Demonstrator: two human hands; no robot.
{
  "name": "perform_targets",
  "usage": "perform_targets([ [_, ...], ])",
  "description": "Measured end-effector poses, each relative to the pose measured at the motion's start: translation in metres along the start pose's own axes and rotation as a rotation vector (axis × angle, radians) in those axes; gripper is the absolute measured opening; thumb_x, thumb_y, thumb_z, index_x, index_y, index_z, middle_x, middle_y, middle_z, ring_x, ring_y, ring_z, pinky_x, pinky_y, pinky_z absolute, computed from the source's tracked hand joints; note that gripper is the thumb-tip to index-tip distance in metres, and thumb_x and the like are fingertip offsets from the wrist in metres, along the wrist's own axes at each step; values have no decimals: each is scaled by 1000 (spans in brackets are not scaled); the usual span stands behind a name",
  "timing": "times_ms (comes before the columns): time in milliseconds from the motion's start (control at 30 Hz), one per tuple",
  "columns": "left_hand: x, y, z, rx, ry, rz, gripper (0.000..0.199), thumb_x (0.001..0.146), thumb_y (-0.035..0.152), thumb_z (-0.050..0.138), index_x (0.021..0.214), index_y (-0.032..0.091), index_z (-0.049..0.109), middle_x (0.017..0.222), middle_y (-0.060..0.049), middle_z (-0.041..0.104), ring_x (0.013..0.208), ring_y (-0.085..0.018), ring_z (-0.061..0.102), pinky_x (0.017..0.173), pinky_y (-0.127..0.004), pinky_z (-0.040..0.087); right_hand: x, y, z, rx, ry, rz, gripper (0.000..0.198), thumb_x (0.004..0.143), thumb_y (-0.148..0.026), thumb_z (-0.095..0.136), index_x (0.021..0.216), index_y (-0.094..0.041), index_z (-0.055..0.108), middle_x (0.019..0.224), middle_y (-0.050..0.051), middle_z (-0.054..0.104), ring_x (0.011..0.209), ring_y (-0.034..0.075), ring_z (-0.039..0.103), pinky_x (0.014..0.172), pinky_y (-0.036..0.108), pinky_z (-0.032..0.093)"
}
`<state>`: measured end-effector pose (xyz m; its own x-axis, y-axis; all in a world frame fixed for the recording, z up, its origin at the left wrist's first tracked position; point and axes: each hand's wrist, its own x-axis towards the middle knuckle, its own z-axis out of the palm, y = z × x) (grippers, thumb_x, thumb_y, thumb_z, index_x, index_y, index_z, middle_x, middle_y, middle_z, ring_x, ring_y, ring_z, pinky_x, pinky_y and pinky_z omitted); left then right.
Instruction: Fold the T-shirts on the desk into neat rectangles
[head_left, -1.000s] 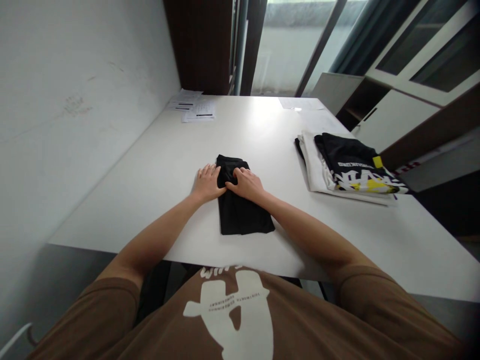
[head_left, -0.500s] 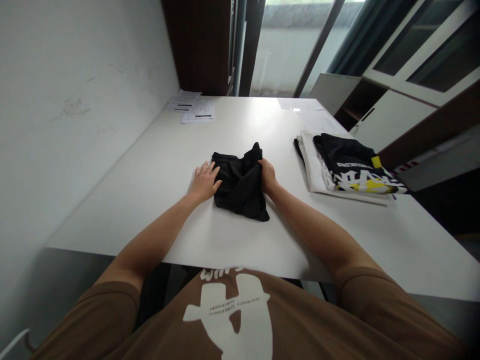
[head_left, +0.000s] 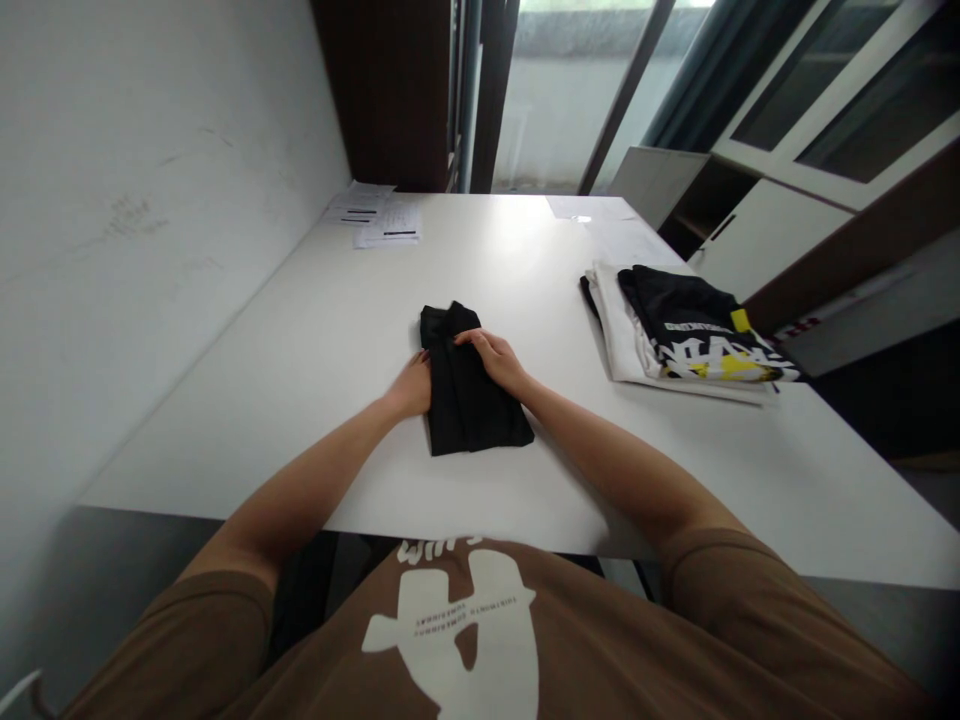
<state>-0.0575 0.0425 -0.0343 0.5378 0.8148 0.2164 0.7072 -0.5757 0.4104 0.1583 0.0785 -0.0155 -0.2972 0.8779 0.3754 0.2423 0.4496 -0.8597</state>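
A black folded cloth garment (head_left: 480,410) lies on the white table in front of me, its right part turned over toward the left and its far end uneven. On its upper right, my right hand (head_left: 495,358) is closed with bent fingers on the folded-over layer. My left hand (head_left: 412,386) rests at the left edge of the garment, and its fingertips are tucked behind the dark fabric, so most of the fingers are hidden.
To the right is a stack of folded clothes (head_left: 611,330), white below, with a black printed shirt (head_left: 686,310) on top. Paper sheets (head_left: 390,222) lie at the far left of the white table (head_left: 300,400). A wall (head_left: 150,250) runs along the left side.
The right hand has moved left with the garment's right side, laying it over the rest. The left hand's fingers, spread on the cloth before, are now partly covered at its left edge.
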Motion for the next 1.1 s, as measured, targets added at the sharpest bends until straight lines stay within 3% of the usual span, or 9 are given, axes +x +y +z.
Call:
perform_targets([
  [133,5,-7,-6,-142,195,-146,42,96,23,52,133,22,72,140,-11,71,140,-31,57,129,-52,40,-4,-8,-3,-319,59,-38,39,110,-43,42,117,-25,75,134,8,71,131,26,61,120,44,43],
  [267,8,-15,-20,-112,435,-401,46,99,19,39,133,19,69,140,-13,70,135,-27,61,124,-47,45,-7,0,-3,-672,48,149,52,105,-43,55,148,-16,63,161,19,52,149,36,46,124,53,37],
  [333,7,-14,-22,-60,425,-474,49,102,30,44,147,17,60,151,-15,63,143,-29,57,127,-48,41,-8,6,0,-785,-25,250,66,104,-50,58,158,-12,54,168,22,42,156,40,37,126,58,31],
  [433,4,-5,-14,87,216,-481,77,102,56,54,165,14,42,167,-20,47,158,-37,40,133,-57,26,-9,12,8,-826,-105,294,75,106,-58,54,163,-10,47,170,23,38,160,40,30,130,59,22],
  [600,3,11,-4,261,26,-447,81,105,66,40,170,18,35,172,-20,39,163,-38,32,133,-59,22,-7,13,12,-669,-107,234,70,106,-48,56,167,-16,41,169,17,44,160,35,34,132,59,19],
  [733,3,6,-10,295,8,-469,73,108,59,32,170,20,35,173,-17,38,163,-38,30,132,-59,24,-1,12,10,-377,-40,126,63,98,-35,63,158,-21,53,159,14,56,148,30,52,127,51,36],
  [867,3,-4,-10,317,52,-487,70,109,54,30,169,18,38,170,-20,44,161,-39,34,130,-63,25,5,10,9,-32,160,351,51,93,-38,68,143,-26,63,134,9,70,118,26,70,111,48,55],
  [967,4,-9,-6,309,79,-479,69,109,50,31,167,15,41,167,-22,46,159,-39,37,129,-63,27,5,6,10,199,82,541,60,94,-43,70,150,-27,56,117,6,75,103,25,75,101,50,61],
  [1100,4,-11,-4,250,112,-433,66,108,46,35,165,16,43,163,-23,51,157,-40,40,128,-68,28,2,0,13,146,-26,361,69,87,-28,72,154,-29,57,139,5,71,131,27,66,122,51,48],
])
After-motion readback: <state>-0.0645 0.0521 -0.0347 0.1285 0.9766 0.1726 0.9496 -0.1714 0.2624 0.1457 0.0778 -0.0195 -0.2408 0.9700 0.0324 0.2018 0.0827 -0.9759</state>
